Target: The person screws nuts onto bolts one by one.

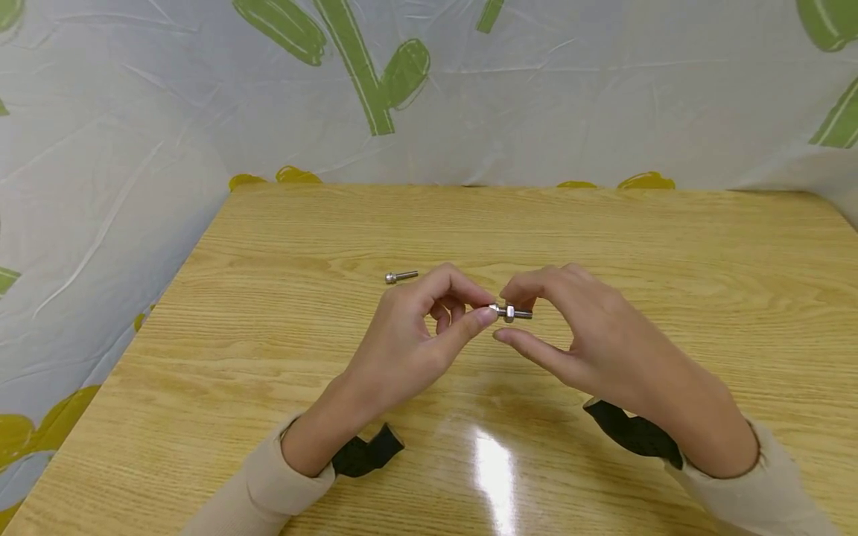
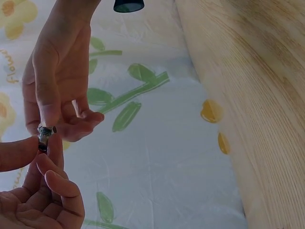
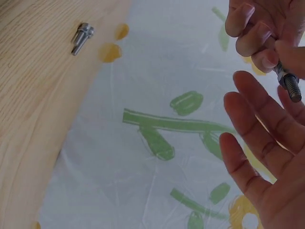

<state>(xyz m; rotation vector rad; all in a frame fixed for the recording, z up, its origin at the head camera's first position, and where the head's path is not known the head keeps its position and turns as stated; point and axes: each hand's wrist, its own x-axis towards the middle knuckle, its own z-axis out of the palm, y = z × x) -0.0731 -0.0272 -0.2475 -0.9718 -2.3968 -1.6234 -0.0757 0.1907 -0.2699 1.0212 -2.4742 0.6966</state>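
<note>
My left hand (image 1: 418, 327) pinches a silver bolt (image 1: 523, 314) by its head end between thumb and index finger, the threaded end pointing right. A hex nut (image 1: 510, 313) sits partway along the thread. Around the nut, my right hand (image 1: 596, 327) is spread, thumb below and fingers behind, in a loose arch. In the right wrist view the thread tip (image 3: 294, 93) sticks out past the nut, above the right hand's extended fingers (image 3: 259, 131). The left wrist view shows the bolt (image 2: 44, 138) between the left fingertips, beside the right hand.
A second silver bolt (image 1: 401, 277) lies on the wooden table (image 1: 268, 313), beyond the left hand. Black wrist straps (image 1: 369, 452) show below both wrists. A pale sheet with printed green leaves and yellow flowers (image 1: 536, 97) hangs behind the table and down its left side.
</note>
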